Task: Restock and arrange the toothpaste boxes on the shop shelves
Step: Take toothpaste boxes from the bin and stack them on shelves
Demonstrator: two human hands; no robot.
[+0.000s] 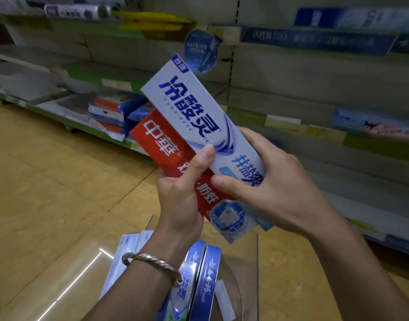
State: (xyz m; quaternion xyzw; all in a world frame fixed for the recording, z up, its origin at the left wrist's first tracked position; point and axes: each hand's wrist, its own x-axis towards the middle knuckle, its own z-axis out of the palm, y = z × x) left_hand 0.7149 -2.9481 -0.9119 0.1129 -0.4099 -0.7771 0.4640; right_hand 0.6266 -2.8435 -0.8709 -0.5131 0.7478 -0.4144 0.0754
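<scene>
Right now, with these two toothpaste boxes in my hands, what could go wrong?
1. The white box lies skewed over the red box, pinned by the thumb of the left hand; it could slide off if the right hand lets go.
2. A dropped box would probably land on the blue boxes in the clear bin below, or on the floor, and might dent.

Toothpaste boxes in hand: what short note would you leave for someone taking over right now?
Left hand holds the red box, thumb against the white box.
Right hand grips the white box's lower end.
More blue boxes stand in the clear bin below.
A stack of boxes lies on the low shelf.
To do: shelve both held boxes, then those in the bin.
</scene>
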